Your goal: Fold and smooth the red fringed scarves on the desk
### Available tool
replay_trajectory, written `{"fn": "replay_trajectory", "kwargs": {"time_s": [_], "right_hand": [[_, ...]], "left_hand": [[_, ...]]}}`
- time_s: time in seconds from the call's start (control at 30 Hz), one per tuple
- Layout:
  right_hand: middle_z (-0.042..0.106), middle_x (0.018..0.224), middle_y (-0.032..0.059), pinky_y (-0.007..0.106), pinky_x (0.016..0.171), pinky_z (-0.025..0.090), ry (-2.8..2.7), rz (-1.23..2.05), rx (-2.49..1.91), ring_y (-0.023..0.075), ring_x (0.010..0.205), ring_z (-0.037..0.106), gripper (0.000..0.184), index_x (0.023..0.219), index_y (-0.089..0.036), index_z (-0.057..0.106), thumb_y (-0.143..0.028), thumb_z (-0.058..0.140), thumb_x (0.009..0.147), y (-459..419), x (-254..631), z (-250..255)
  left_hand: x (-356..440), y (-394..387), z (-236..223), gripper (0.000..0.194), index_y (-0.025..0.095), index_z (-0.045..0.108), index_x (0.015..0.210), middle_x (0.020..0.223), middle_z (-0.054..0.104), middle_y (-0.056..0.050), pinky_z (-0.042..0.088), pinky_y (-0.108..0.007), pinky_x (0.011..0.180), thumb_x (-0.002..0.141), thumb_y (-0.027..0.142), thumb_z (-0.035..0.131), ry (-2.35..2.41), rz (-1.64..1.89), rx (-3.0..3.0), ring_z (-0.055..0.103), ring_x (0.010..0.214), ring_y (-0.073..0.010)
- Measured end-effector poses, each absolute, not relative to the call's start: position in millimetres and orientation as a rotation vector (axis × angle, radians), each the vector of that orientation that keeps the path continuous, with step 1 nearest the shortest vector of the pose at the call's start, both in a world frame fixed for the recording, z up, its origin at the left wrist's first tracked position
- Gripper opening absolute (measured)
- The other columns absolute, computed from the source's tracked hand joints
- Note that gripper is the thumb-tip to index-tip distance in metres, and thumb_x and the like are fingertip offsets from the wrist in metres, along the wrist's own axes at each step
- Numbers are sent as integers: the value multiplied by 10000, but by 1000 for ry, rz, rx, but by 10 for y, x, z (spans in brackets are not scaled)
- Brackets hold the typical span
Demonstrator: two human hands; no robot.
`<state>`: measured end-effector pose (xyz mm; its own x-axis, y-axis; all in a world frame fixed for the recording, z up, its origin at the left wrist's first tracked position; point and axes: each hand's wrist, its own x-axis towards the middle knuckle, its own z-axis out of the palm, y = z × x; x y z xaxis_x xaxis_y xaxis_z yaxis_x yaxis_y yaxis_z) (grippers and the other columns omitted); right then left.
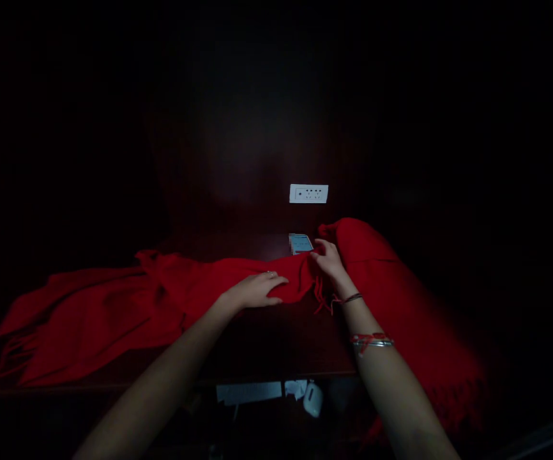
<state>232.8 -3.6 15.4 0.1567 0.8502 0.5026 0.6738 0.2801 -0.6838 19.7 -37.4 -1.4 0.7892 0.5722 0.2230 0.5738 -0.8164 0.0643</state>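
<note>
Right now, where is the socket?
In the head view, the socket is just right of centre on the dark panel, above the right hand.

The left red scarf [104,319] is matt, creased cloth with a stringy fringe; the right red cloth [377,268] looks matt and smoother. The tabletop [271,342] resembles smooth, faintly glossy wood, the far socket plate [323,194] smooth plastic, the bangle [377,343] shiny metal.

I count two hands, one left hand [255,291] and one right hand [329,260]; two red cloths, one spread cloth [108,313] and one bulky cloth [384,275]; one socket plate [309,194]; one lit screen [301,243]; one ring [271,274]; one rounded white case [313,400].
</note>
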Motion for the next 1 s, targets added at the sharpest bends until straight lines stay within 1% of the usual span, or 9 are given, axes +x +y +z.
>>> {"fn": "replay_trajectory", "kwargs": {"time_s": [0.13, 0.23, 0.3, 0.43, 0.5, 0.63, 0.77, 0.9, 1.0], "right_hand": [[420, 1052, 105, 352, 830, 340, -1824, -162, -1576, 233, 988, 397, 340, 1030, -190, 512, -264, 479, 700, -253, 2253, 243], [445, 1037, 77, 313, 816, 349, -2268, -58, -1353, 204, 966, 423, 431, 1070, -214, 479, -393, 524, 680, -391, 2108, 250], [461, 1043, 79, 306, 798, 357, -2478, 12, -1313, 211, 960, 439, 531, 1094, -208, 454, -420, 580, 625, -423, 1988, 209], [541, 945, 106, 278, 747, 369, -2365, -125, -1521, 195, 872, 505, 239, 969, -166, 529, -204, 438, 751, -362, 1879, 152], [565, 925, 107, 260, 742, 370, -2176, -196, -1573, 182, 861, 518, 259, 942, -172, 542, -118, 359, 767, -307, 1953, 163], [592, 918, 75, 251, 733, 383, -1974, -261, -1626, 177, 867, 530, 302, 959, -204, 542, -91, 357, 748, -200, 2194, 259], [613, 837, 99, 257, 669, 394, -2059, -392, -1726, 190, 794, 556, 254, 894, -203, 576, -125, 376, 759, -53, 2265, 673], [600, 877, 120, 275, 688, 382, -2012, -685, -1604, 204, 829, 533, 241, 895, -162, 578, -128, 378, 767, 53, 2247, 1497], [593, 871, 91, 290, 700, 385, -1909, -729, -1432, 191, 818, 526, 234, 907, -145, 574, -186, 376, 789, -27, 2298, 2043]], "left_hand": [[58, -191, -34, 279, 185, 487, 967, 929, 536, -45, 369, -263, 784, 743, 89, 351, -1124, -737, -2781, 492, 871, -150], [-25, -117, 40, 216, 176, 459, 912, 883, 534, -39, 371, -268, 776, 765, 97, 321, -1288, -1175, -2531, 491, 837, -143], [-44, -112, 79, 161, 180, 435, 897, 834, 530, -32, 386, -268, 730, 780, 139, 333, -1383, -1307, -2407, 498, 778, -145], [-44, -166, 113, 134, 187, 430, 846, 779, 504, -23, 392, -259, 670, 768, 136, 334, -1404, -1205, -2370, 489, 706, -144], [-55, -201, 116, 181, 190, 449, 817, 825, 500, -27, 389, -254, 682, 752, 96, 308, -1372, -1102, -2383, 488, 720, -138], [-78, -230, 101, 243, 192, 510, 777, 944, 508, -28, 394, -251, 717, 737, 77, 300, -1360, -899, -2403, 503, 784, -137], [-29, -183, 239, 307, 178, 489, 1004, 1134, 452, -56, 420, -279, 718, 762, 124, 308, -1471, -809, -2264, 495, 904, -184], [17, -130, 743, 528, 127, 293, 1208, 1325, 193, -105, 444, -301, 686, 699, 162, 431, -1567, -828, -2113, 465, 968, -242], [-42, -156, 1101, 654, 159, 145, 1271, 1349, 105, -96, 442, -320, 690, 678, 97, 413, -1556, -928, -1969, 445, 994, -263]]}}
